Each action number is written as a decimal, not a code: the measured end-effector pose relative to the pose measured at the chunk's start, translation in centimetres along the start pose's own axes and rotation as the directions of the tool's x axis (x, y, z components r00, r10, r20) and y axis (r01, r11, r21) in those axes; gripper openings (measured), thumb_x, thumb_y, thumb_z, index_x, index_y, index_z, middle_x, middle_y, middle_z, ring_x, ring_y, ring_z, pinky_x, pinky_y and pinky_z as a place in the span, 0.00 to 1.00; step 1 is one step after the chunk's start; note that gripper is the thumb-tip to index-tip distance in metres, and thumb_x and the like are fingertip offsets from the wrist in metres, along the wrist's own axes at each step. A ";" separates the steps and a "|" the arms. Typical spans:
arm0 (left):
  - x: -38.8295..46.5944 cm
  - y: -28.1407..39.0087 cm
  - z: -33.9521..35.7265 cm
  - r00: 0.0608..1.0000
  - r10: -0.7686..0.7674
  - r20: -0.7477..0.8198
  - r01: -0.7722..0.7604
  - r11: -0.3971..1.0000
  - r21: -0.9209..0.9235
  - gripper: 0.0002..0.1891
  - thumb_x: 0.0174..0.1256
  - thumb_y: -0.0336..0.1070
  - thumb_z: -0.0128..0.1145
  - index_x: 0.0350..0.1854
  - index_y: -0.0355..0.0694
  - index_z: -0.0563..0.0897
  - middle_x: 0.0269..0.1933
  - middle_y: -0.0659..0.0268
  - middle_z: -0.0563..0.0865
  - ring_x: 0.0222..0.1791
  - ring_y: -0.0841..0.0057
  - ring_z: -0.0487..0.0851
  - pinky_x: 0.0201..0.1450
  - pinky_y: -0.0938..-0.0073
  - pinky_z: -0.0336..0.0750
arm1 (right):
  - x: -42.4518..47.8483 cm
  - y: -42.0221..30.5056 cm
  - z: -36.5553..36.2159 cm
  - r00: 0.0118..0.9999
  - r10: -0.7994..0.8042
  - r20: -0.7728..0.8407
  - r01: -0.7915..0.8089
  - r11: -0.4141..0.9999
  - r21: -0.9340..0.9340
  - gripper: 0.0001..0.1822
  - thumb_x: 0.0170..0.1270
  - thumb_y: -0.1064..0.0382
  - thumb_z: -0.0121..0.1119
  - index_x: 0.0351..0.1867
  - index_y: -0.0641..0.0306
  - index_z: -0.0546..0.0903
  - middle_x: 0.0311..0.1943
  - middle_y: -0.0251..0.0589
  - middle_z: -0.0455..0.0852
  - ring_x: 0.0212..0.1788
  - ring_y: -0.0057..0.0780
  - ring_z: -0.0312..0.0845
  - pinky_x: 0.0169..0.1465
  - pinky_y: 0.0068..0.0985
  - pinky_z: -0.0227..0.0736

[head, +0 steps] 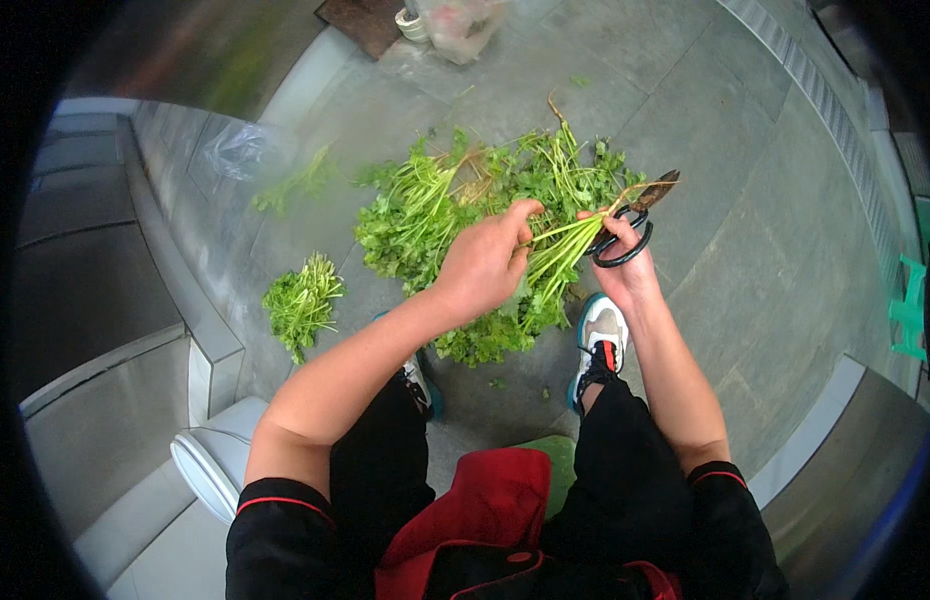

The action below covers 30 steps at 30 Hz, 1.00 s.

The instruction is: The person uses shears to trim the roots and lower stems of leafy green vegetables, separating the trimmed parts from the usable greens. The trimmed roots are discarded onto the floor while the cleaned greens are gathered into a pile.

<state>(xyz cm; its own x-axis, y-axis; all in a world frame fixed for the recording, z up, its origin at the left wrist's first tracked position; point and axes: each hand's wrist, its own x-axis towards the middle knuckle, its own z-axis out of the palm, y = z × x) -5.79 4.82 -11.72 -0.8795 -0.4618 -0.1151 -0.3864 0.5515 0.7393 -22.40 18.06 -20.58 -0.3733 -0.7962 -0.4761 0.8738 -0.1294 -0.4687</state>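
Note:
My right hand holds black-handled scissors with rusty, dark blades pointing up and right. The same hand pinches a bunch of green herb stems, apparently coriander, whose thin brown roots pass over the blades. My left hand is just left of the bunch, fingers curled and index finger extended, with a stem running between its fingertips and thumb. Beneath both hands a large heap of leafy herbs lies on the floor, some with roots attached. A smaller pile of herbs with cut stem ends lies to the left.
Grey floor tiles surround the heap. A clear plastic bag lies at the upper left, another plastic bag at the top. A white bucket stands at the lower left, a green stool at the far right. My shoes flank the heap's near edge.

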 end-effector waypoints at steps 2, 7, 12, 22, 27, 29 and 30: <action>0.3 -0.1 0.0 1.000 0.008 -0.020 -0.007 0.999 0.031 0.23 0.54 0.22 0.53 0.55 0.42 0.69 0.33 0.61 0.80 0.34 0.63 0.82 0.37 0.64 0.74 | -0.1 0.0 -0.1 1.000 0.000 -0.020 0.000 1.000 -0.006 0.10 0.61 0.64 0.57 0.42 0.63 0.74 0.44 0.48 0.83 0.47 0.33 0.76 0.57 0.29 0.66; 0.7 -0.5 0.0 0.997 0.043 -0.059 -0.039 0.997 0.066 0.24 0.55 0.23 0.55 0.55 0.42 0.69 0.32 0.62 0.81 0.30 0.63 0.82 0.33 0.66 0.74 | -0.3 0.1 0.4 0.999 0.009 -0.037 -0.009 1.000 -0.007 0.09 0.61 0.65 0.57 0.41 0.64 0.75 0.44 0.49 0.83 0.47 0.34 0.77 0.58 0.30 0.67; 1.4 -0.2 0.1 0.994 -0.021 -0.112 0.017 0.999 -0.033 0.21 0.57 0.26 0.58 0.54 0.41 0.70 0.32 0.64 0.81 0.28 0.71 0.83 0.31 0.70 0.74 | -0.2 0.1 0.3 0.998 0.011 -0.055 -0.011 1.000 -0.008 0.09 0.61 0.64 0.57 0.41 0.64 0.75 0.44 0.49 0.83 0.46 0.35 0.77 0.57 0.30 0.68; 11.3 1.4 -3.6 0.990 -0.122 -0.071 0.040 0.728 -0.684 0.15 0.65 0.40 0.58 0.46 0.34 0.77 0.36 0.64 0.84 0.36 0.79 0.83 0.44 0.76 0.77 | -1.5 -1.5 -0.5 0.996 0.026 -0.085 -0.024 0.999 0.025 0.10 0.59 0.64 0.58 0.42 0.61 0.75 0.43 0.47 0.84 0.45 0.32 0.76 0.56 0.28 0.66; 13.0 -6.9 2.4 0.958 -0.229 0.174 0.092 0.815 0.572 0.20 0.59 0.47 0.61 0.49 0.39 0.78 0.41 0.62 0.86 0.40 0.65 0.85 0.52 0.67 0.76 | -1.3 -1.5 -0.1 0.997 0.041 -0.064 -0.040 0.999 0.029 0.10 0.60 0.63 0.58 0.41 0.60 0.76 0.42 0.45 0.84 0.44 0.32 0.77 0.55 0.28 0.66; 12.2 -8.9 5.3 0.988 -0.151 0.044 0.113 0.877 0.467 0.19 0.57 0.49 0.62 0.44 0.41 0.81 0.40 0.61 0.86 0.37 0.61 0.84 0.49 0.63 0.76 | -1.3 -1.6 -0.4 0.998 0.012 -0.065 -0.011 1.000 0.026 0.10 0.60 0.63 0.59 0.41 0.60 0.76 0.42 0.45 0.85 0.45 0.32 0.77 0.54 0.28 0.67; 12.2 -8.5 5.5 0.974 -0.224 0.032 0.198 0.910 0.365 0.18 0.57 0.50 0.61 0.42 0.41 0.82 0.38 0.60 0.86 0.37 0.62 0.84 0.46 0.63 0.76 | -1.4 -1.9 -0.6 0.998 0.007 -0.065 -0.006 1.000 0.012 0.11 0.60 0.63 0.59 0.42 0.62 0.76 0.42 0.44 0.84 0.45 0.32 0.77 0.55 0.29 0.68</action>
<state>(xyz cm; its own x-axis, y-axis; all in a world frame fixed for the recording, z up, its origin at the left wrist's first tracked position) -14.79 -1.66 -23.04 -0.7787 -0.5516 -0.2991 -0.6269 0.6638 0.4079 -23.68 19.79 -19.47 -0.3864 -0.7571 -0.5267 0.8798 -0.1311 -0.4570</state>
